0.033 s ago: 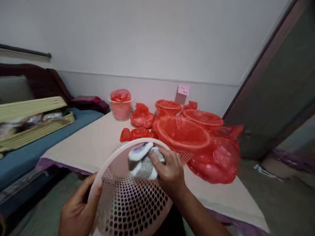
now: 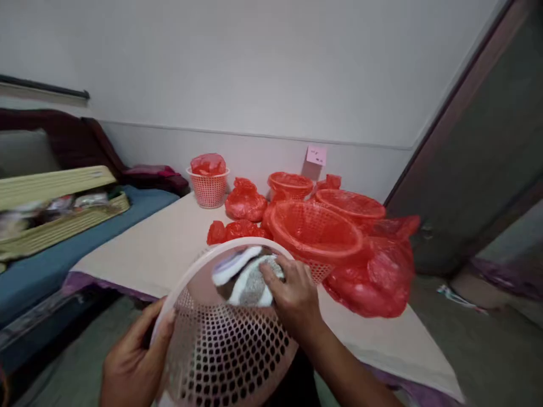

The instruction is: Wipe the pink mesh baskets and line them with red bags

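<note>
A pale pink plastic basket (image 2: 227, 345) with a perforated wall is tilted, its mouth facing away toward the table. My left hand (image 2: 138, 353) is closed around its rim on the left side. My right hand (image 2: 297, 291) grips a folded cloth (image 2: 250, 282), striped in grey, white and a purplish tone, against the inside of the rim. Just beyond, on the table, stands a perforated basket (image 2: 316, 229) wrapped in red plastic. A bulging red plastic bag (image 2: 373, 280) lies to its right.
Behind are more red-wrapped baskets (image 2: 350, 203) and a pink basket (image 2: 210, 189) with a red bag in it. Red bags (image 2: 246, 200) lie between them on the white-covered table (image 2: 148, 254). A yellow open case (image 2: 63, 212) rests on a blue bed at left. A pink note (image 2: 317, 155) is on the wall.
The cloth has shifted slightly left and its folds have spread apart in my right hand. My left hand and the basket stay almost where they were.
</note>
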Available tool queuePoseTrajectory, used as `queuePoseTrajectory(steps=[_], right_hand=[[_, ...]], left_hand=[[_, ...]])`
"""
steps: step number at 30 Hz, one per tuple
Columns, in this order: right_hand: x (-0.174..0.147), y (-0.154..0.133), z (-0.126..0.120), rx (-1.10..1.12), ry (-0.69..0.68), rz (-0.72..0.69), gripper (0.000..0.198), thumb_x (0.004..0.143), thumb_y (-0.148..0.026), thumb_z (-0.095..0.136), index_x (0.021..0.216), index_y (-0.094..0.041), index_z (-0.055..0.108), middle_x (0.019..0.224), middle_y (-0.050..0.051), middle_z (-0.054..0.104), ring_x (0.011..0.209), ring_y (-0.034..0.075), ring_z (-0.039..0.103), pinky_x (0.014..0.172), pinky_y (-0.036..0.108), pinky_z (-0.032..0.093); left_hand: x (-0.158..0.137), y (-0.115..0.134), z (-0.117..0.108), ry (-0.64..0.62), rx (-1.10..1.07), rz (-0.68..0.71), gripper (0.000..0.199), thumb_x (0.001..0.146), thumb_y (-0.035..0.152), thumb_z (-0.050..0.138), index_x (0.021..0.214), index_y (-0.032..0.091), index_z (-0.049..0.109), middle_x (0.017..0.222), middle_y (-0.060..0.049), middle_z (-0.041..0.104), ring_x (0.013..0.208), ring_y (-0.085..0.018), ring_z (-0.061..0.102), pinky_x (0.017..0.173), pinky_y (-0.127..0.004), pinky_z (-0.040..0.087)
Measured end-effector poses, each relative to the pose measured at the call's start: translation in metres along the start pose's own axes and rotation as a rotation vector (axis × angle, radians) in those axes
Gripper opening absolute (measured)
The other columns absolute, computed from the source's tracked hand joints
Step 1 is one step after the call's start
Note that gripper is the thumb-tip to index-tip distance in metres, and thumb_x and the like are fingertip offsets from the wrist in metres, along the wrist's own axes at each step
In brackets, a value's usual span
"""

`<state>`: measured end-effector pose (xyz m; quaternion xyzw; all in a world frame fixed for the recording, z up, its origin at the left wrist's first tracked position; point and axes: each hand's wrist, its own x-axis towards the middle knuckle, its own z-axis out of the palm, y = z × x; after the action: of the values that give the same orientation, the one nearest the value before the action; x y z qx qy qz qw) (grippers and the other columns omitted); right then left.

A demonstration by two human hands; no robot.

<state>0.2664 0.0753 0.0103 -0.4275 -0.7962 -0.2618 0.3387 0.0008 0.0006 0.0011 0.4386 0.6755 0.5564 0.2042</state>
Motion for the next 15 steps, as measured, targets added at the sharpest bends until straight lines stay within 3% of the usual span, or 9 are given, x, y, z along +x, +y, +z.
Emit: queuePoseTrajectory(steps=[4, 7, 9, 11, 15], right_hand=[[-0.032, -0.013, 0.019, -0.066, -0.321, 0.072, 0.016, 0.090, -0.021, 0.059, 0.102, -0.018, 0.069, 0.098, 0.014, 0.066, 0.088, 0.029, 0.058, 0.074, 0.041, 0.039], [-0.055, -0.044, 0.034, 0.081, -0.566, 0.207, 0.013, 0.084, -0.013, 0.059, 0.089, -0.019, 0.070, 0.091, 0.012, 0.067, 0.086, 0.028, 0.060, 0.074, 0.040, 0.041], [-0.063, -0.068, 0.038, 0.310, -0.669, 0.332, 0.023, 0.076, -0.008, 0.060, 0.092, -0.020, 0.071, 0.096, 0.011, 0.068, 0.090, 0.027, 0.062, 0.077, 0.039, 0.043], [-0.062, -0.089, 0.039, 0.655, -0.682, 0.465, 0.034, 0.069, -0.006, 0.060, 0.096, -0.023, 0.072, 0.100, 0.008, 0.070, 0.093, 0.025, 0.063, 0.081, 0.036, 0.045], [-0.041, -0.111, 0.038, 1.495, -0.640, 0.807, 0.027, 0.064, -0.015, 0.066, 0.090, -0.022, 0.073, 0.086, 0.000, 0.072, 0.084, 0.020, 0.066, 0.076, 0.029, 0.047]], left_hand=[[-0.001, 0.003, 0.004, 0.085, -0.035, 0.012, 0.048, 0.066, 0.068, 0.068, 0.096, 0.032, 0.077, 0.099, 0.004, 0.078, 0.094, -0.019, 0.069, 0.082, -0.023, 0.052], [-0.004, 0.003, 0.007, 0.110, -0.061, 0.033, 0.045, 0.068, 0.066, 0.069, 0.094, 0.031, 0.077, 0.097, 0.003, 0.077, 0.093, -0.019, 0.068, 0.086, -0.025, 0.050], [-0.006, 0.002, 0.009, 0.101, -0.072, 0.034, 0.044, 0.069, 0.065, 0.069, 0.094, 0.030, 0.077, 0.096, 0.003, 0.077, 0.091, -0.018, 0.068, 0.085, -0.025, 0.050], [-0.007, 0.001, 0.008, 0.098, -0.086, 0.017, 0.044, 0.069, 0.065, 0.069, 0.095, 0.030, 0.076, 0.096, 0.004, 0.076, 0.089, -0.017, 0.067, 0.082, -0.024, 0.049], [-0.004, 0.004, 0.004, 0.132, -0.120, -0.040, 0.048, 0.067, 0.069, 0.069, 0.094, 0.029, 0.075, 0.090, 0.003, 0.076, 0.083, -0.016, 0.066, 0.076, -0.022, 0.049]])
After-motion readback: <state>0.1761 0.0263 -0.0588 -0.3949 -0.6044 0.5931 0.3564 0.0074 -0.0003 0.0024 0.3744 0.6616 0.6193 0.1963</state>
